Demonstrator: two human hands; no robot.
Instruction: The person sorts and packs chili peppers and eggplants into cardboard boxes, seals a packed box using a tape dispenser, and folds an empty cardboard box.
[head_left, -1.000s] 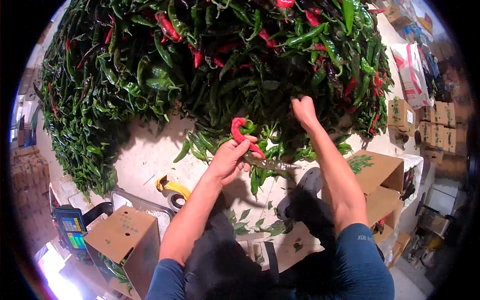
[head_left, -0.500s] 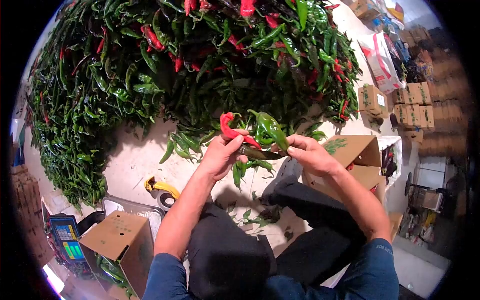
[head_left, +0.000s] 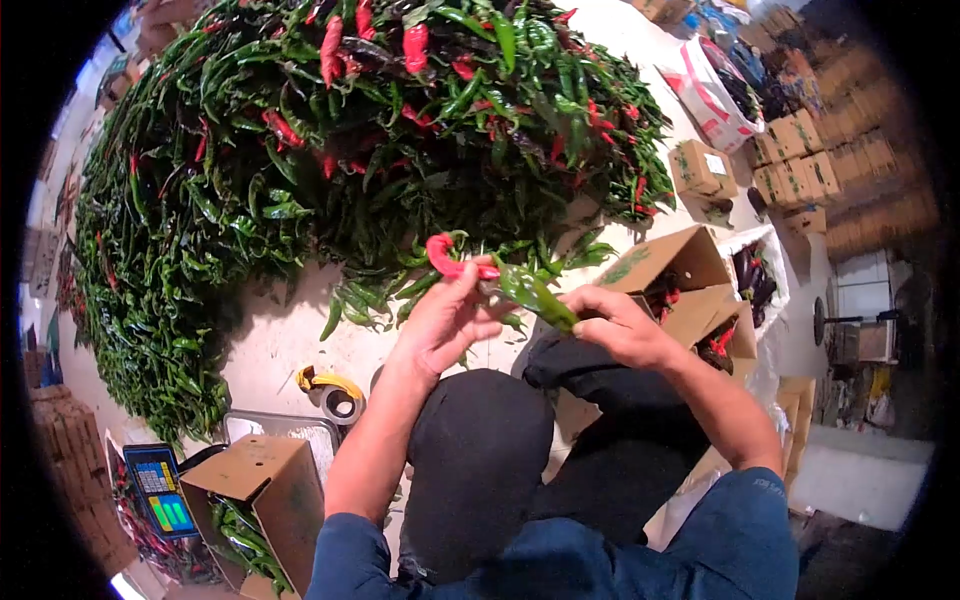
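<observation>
In front of the pile of peppers (head_left: 230, 210), my left hand (head_left: 445, 322) pinches a curved red pepper (head_left: 441, 256) between thumb and forefinger; its other fingers are loosely spread. My right hand (head_left: 618, 326) is closed on the tip of a large, glossy green pepper (head_left: 530, 295), whose stem end points up and left toward the red one. The two peppers nearly meet, and I cannot tell whether they touch. Several loose green peppers (head_left: 358, 303) lie on the pale floor just beyond my hands.
At lower left, a cardboard box (head_left: 262, 515) of green peppers stands beside a scale (head_left: 160, 490); a tape dispenser (head_left: 335, 393) lies nearby. On the right are an open box (head_left: 668, 262) with red peppers, a white crate (head_left: 778, 285) of eggplants and stacked cartons (head_left: 800, 165).
The dark pepper seen between my hands no longer shows. The green pepper has tilted lower and come nearer my left hand. My view has shifted, and my knees cover more of the floor.
</observation>
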